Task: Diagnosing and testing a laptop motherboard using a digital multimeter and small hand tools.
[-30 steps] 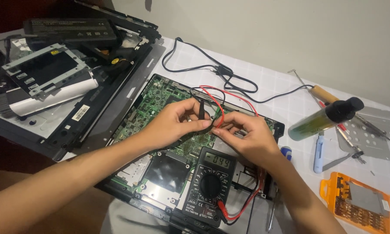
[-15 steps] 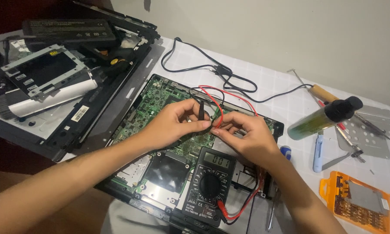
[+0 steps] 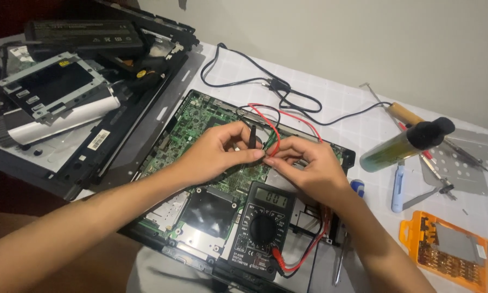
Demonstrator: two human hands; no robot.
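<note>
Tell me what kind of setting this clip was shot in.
Probably a home or small-shop electronics repair bench: an opened laptop with its green circuit board bare, a black multimeter lying on it, and an orange case of screwdriver bits on the checked tablecloth.

Two hands probing a laptop's green circuit board with a multimeter

The left hand (image 3: 217,152) pinches a black probe (image 3: 252,138) upright over the circuit board (image 3: 192,122), fingertips meeting those of the right hand (image 3: 303,165), which grips the red lead (image 3: 271,127) just beside it. A black multimeter (image 3: 263,230) lies on the open laptop base below the hands, its display lit and red wire looping from its lower edge. To the left sits a dismantled laptop shell (image 3: 65,103); to the right on the counter (image 3: 341,103), a soldering iron (image 3: 401,114), a yellow-green tube (image 3: 401,144) and an orange screwdriver-bit case (image 3: 450,249).
</note>
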